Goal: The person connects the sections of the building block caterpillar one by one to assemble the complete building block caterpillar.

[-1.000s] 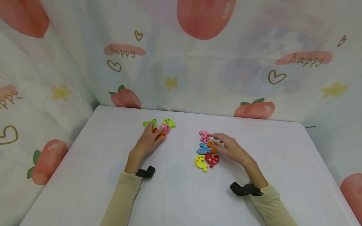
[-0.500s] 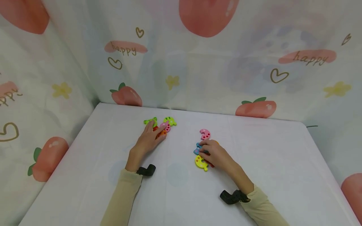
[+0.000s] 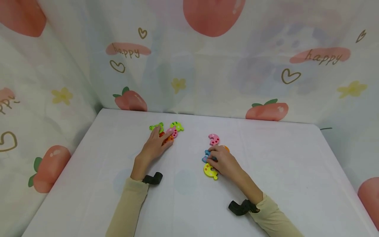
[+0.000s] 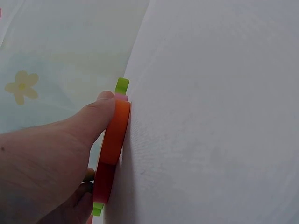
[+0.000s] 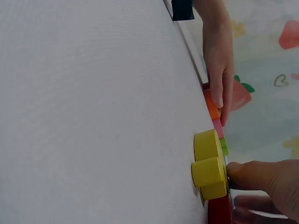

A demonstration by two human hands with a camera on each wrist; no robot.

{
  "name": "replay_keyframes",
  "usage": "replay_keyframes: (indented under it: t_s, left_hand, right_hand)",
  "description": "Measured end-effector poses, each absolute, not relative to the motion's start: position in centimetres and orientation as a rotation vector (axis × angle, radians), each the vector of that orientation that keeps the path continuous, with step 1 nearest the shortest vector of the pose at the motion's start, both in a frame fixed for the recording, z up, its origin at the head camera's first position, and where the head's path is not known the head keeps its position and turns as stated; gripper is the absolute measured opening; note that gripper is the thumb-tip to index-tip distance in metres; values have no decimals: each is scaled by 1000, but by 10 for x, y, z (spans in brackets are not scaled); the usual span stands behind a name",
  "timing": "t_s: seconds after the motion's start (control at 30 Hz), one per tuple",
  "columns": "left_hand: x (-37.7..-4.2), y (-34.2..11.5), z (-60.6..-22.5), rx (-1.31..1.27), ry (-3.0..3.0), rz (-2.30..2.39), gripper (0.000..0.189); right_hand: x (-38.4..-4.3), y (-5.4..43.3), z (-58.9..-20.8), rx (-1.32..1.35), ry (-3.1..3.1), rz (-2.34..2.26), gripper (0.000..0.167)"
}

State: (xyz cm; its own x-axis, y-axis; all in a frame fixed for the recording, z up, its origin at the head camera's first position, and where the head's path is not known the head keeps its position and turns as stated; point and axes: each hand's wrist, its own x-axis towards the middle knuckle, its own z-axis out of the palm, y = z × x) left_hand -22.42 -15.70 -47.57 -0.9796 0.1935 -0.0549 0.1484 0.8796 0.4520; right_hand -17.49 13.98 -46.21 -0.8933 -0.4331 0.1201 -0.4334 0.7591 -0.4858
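My left hand (image 3: 153, 146) rests over a cluster of flat painted animal-shaped toy pieces, its fingers spread and relaxed. Under and around them lie an orange piece (image 4: 117, 135), a red piece (image 4: 103, 182), a pink piece (image 3: 174, 132) and two green pieces, one green piece (image 3: 178, 126) at the back. With bent fingers and thumb, my right hand (image 3: 226, 162) pinches a blue piece (image 3: 204, 157), partly covered. A yellow spotted piece (image 3: 208, 171) lies just in front of the thumb, a pink spotted piece (image 3: 214, 140) behind. An orange piece (image 3: 226, 148) and a red piece (image 5: 219, 212) are mostly hidden.
A white cloth covers the table (image 3: 183, 204). At its back and left hangs a printed curtain (image 3: 207, 72) with strawberries and hearts. Black camera mounts sit on both wrists, the right mount (image 3: 241, 208) close over the table.
My right hand has moved left and toward me from the orange piece onto the blue one, which has shifted slightly left. The red piece became covered. My left hand stays put.
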Motion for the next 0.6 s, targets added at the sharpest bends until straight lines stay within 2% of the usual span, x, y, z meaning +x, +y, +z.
replay_keyframes:
  t_s: [0.3, 0.6]
  left_hand:
    - [-225, -156, -475, 295, 2975, 672, 56]
    - [-224, -157, -475, 276, 2968, 682, 55]
  right_hand:
    - [-172, 138, -461, 649, -2942, 730, 20]
    - [-176, 138, -462, 650, -2954, 784, 22]
